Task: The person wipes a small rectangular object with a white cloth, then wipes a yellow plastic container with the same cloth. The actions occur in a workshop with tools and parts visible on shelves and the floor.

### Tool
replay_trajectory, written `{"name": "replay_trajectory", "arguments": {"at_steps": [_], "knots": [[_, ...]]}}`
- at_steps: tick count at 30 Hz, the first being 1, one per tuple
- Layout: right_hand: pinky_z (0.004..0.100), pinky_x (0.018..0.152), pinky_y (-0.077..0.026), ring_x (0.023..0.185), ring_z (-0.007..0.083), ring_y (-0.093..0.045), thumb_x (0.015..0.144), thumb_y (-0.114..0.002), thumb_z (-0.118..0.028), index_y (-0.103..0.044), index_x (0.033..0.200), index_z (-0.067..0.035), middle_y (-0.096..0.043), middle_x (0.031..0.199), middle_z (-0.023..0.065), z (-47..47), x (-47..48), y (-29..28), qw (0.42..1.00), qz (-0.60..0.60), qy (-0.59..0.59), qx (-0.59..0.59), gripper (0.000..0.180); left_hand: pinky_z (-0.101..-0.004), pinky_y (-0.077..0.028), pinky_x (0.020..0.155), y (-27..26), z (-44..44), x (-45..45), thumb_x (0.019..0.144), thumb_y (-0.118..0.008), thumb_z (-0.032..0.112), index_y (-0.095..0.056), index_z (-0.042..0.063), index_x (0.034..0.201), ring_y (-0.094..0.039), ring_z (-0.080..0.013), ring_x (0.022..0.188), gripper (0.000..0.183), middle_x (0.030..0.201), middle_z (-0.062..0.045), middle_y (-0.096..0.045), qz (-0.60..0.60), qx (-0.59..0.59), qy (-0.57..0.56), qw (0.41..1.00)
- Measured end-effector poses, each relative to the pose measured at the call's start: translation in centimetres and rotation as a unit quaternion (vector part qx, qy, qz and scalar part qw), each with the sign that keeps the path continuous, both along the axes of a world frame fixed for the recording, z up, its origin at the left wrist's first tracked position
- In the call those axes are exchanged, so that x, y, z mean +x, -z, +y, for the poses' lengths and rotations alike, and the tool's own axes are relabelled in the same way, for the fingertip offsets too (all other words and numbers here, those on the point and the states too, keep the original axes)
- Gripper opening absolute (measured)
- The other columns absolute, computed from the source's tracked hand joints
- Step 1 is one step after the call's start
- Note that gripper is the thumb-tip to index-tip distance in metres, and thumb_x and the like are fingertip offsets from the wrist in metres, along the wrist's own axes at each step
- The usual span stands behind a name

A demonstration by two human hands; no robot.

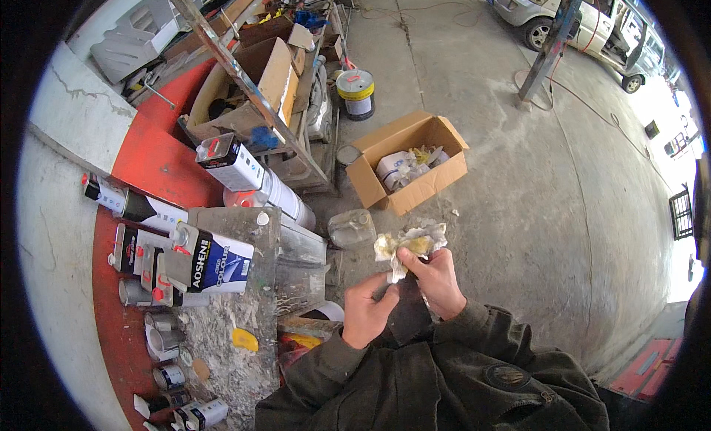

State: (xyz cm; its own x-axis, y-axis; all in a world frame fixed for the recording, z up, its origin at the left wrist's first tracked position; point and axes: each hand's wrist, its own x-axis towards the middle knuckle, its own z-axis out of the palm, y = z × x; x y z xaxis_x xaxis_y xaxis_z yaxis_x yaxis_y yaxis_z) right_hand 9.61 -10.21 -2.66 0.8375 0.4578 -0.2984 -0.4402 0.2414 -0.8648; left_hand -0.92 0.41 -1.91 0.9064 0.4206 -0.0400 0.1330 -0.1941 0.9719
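In front of my body, my right hand (pixel 442 281) grips a crumpled white paper wipe (pixel 421 244) with yellowish-brown stains, its thumb pressed on top. My left hand (pixel 367 309) is close beside it, with thumb and index finger at the wipe's lower corner; their exact contact is partly hidden. Beyond the hands, an open cardboard box (pixel 425 193) stands on the concrete floor, holding a white container and crumpled waste. A cloudy plastic jug (pixel 351 229) rests on the floor just left of the wipe.
To my left, a paint-crusted workbench (pixel 222 314) carries several metal cans, including an Aosien tin (pixel 214 259), and a yellow spreader (pixel 245 339). A lidded bucket (pixel 355 93) stands by a cluttered rack (pixel 311 153). Farther off are a metal post (pixel 550 48) and a van (pixel 597 20).
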Motion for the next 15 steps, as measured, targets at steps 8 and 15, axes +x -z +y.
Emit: {"name": "replay_trajectory", "arguments": {"at_steps": [8,15], "knots": [[0.0234,0.052,-0.042,0.057,0.0059,-0.049,0.092,-0.067,-0.014,-0.062,0.090,-0.005,-0.057,0.070,-0.0036,-0.8,2.7,-0.9,0.995,0.067,0.063,-0.041,0.011,-0.0273,-0.042,0.055,2.4,3.2,0.0,0.104,-0.043,0.040,-0.056,0.004,0.108,-0.048,-0.0151,0.064,0.038,0.067,-0.002,-0.050,-0.182,-0.668,0.037,0.721],[0.0285,0.072,-0.048,0.079,0.0133,-0.058,0.077,-0.076,-0.006,-0.065,0.095,-0.002,-0.064,0.088,0.0033,-0.6,0.0,-2.5,0.912,-0.354,-0.145,-0.149,0.021,-0.0280,-0.041,0.046,4.1,3.2,-0.3,0.102,-0.042,0.028,-0.047,0.007,0.125,-0.048,-0.0152,0.058,0.031,0.083,-0.008,-0.049,-0.227,-0.800,0.088,0.549]]}}
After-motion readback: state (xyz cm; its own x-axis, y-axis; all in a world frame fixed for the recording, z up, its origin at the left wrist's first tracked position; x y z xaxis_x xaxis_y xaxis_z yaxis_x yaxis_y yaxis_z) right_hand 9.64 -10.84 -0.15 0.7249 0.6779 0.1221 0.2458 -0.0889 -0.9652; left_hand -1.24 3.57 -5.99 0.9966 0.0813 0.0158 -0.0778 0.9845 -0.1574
